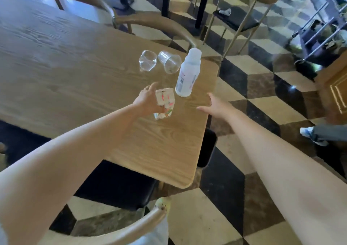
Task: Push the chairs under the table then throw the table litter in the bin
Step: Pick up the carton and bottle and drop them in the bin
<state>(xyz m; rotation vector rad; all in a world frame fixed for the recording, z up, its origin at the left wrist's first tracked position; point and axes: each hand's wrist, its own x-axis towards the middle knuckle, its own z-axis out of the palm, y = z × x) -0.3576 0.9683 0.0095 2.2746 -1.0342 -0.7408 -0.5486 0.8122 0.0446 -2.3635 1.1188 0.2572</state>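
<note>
On the wooden table (75,72) near its right end stand a small printed carton (165,102), a white plastic bottle (188,74) and two clear plastic cups (147,60) (170,61), the right one lying tilted. My left hand (148,102) is against the carton's left side with fingers spread around it. To the right of the carton and below the bottle, my right hand (216,105) hovers over the table edge, fingers apart, holding nothing. A chair (120,186) with a black seat sits partly under the table below my arms.
Two curved wooden chair backs (161,24) stand at the table's far side. Another chair (242,17) with a black seat stands on the checkered floor beyond. A metal cart (323,38) is at far right. A person's shoe (308,134) shows at right.
</note>
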